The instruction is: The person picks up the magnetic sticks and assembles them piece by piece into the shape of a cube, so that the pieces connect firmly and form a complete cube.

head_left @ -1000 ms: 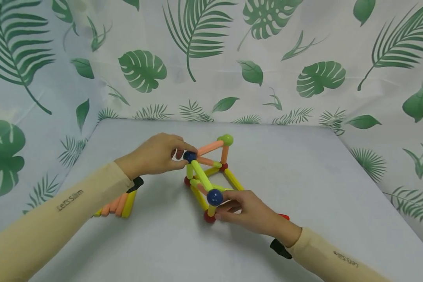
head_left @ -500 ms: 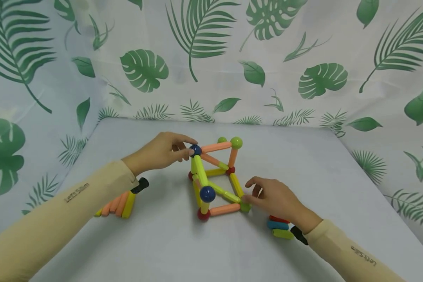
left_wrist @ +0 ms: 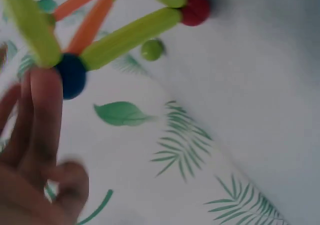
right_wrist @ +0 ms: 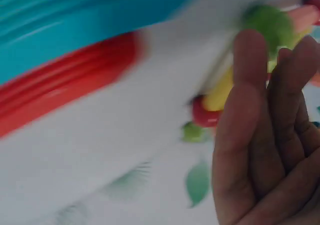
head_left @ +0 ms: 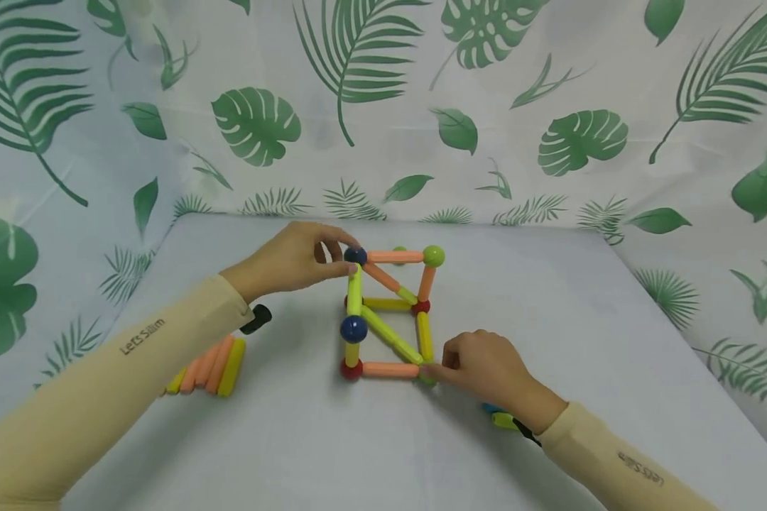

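A frame of coloured rods and balls stands mid-table, with a yellow-green diagonal rod (head_left: 391,335) low down and an orange rod (head_left: 394,256) along the back top. My left hand (head_left: 292,261) pinches the dark blue ball (head_left: 356,256) at its top left corner; the left wrist view has fingertips against that blue ball (left_wrist: 72,76). A second blue ball (head_left: 354,329) tops the front left post. My right hand (head_left: 488,369) touches the green ball at the front right base corner, partly covering it; in the right wrist view the fingers lie against the green ball (right_wrist: 270,27).
Orange and yellow rods (head_left: 217,365) lie side by side at the left, partly behind my left forearm. Near my right wrist lie a yellow-green rod (head_left: 504,421) and a blue one. Behind the frame sits a loose green ball (left_wrist: 152,50). A leaf-patterned cloth hangs behind the table.
The frame has turned to face more squarely forward. My right hand left the front blue ball's area, moved right, and now touches the green base ball. My left hand stays at the rear blue ball.
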A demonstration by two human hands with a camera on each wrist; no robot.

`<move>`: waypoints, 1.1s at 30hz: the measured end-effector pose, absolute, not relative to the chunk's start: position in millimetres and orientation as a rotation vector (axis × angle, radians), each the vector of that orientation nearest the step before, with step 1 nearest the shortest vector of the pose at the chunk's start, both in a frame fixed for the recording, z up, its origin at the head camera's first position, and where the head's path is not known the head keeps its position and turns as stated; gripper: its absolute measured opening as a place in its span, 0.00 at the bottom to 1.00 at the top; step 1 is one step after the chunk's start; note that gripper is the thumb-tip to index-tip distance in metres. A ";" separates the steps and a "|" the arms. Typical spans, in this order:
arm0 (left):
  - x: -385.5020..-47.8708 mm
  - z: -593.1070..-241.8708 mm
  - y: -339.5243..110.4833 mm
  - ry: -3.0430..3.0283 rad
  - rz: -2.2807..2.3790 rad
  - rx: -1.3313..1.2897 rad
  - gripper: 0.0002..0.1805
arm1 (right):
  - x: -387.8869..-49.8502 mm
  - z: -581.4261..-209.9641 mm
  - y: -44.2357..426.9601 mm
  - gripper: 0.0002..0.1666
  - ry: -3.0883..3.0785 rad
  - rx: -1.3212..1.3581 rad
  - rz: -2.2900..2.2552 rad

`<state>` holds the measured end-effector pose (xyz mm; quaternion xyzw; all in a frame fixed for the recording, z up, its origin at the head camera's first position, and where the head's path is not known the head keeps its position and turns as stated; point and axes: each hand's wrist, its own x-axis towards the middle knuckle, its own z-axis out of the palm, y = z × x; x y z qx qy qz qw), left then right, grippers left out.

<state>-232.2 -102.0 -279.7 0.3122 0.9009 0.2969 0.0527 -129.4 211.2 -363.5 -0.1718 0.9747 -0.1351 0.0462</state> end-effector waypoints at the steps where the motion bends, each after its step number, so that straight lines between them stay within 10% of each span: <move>1: -230.3 -276.0 -102.8 2.667 0.898 0.999 0.20 | -126.7 -359.8 207.8 0.26 2.983 -0.546 -0.375; 12: -214.4 -265.1 -95.4 2.338 0.841 1.180 0.10 | -97.3 -353.3 131.5 0.11 2.470 -1.257 -0.277; 22: -212.0 -265.1 -93.1 2.307 0.841 1.226 0.05 | -107.5 -364.7 58.0 0.36 2.458 -1.588 -0.059; 33: -214.2 -267.7 -91.9 2.294 0.839 1.263 0.05 | -122.5 -377.7 0.3 0.39 2.553 -1.707 0.178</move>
